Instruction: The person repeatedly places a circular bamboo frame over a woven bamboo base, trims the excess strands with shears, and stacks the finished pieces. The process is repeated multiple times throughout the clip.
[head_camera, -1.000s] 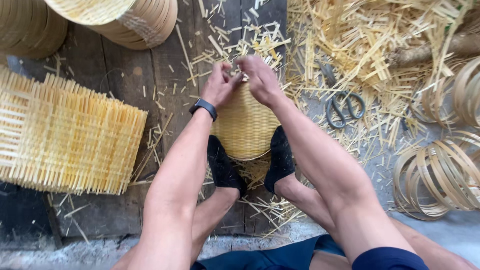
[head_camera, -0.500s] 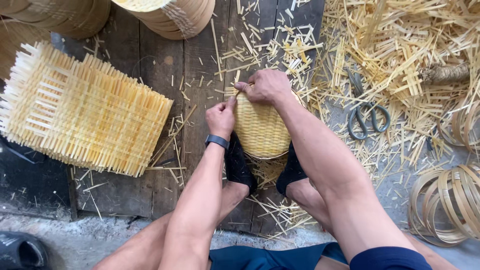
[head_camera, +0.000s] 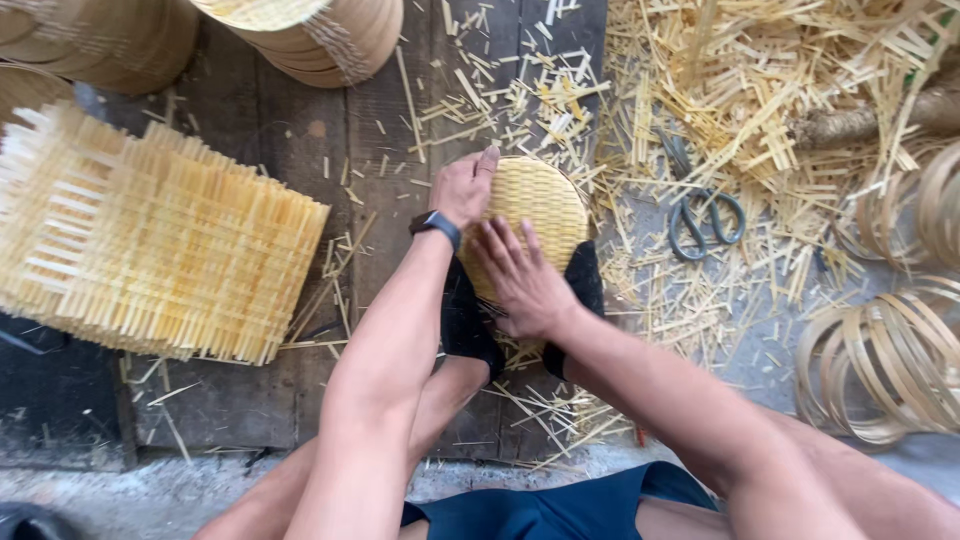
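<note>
Two bare hands on small round woven basket (head_camera: 540, 215), which sits clamped between person's black-socked feet (head_camera: 470, 325) on dark wooden planks (head_camera: 300, 150). Left hand (head_camera: 462, 188), black watch (head_camera: 437, 226) at wrist, curls over basket's upper left rim, fingers bent on edge. Right hand (head_camera: 522, 282) lies flat on weave, fingers spread, gripping nothing. Large woven mat (head_camera: 150, 250) with loose strip ends lies left. Scissors (head_camera: 705, 215) rest right among bamboo offcuts (head_camera: 790, 90). Coiled bamboo hoops (head_camera: 890, 370) far right.
</note>
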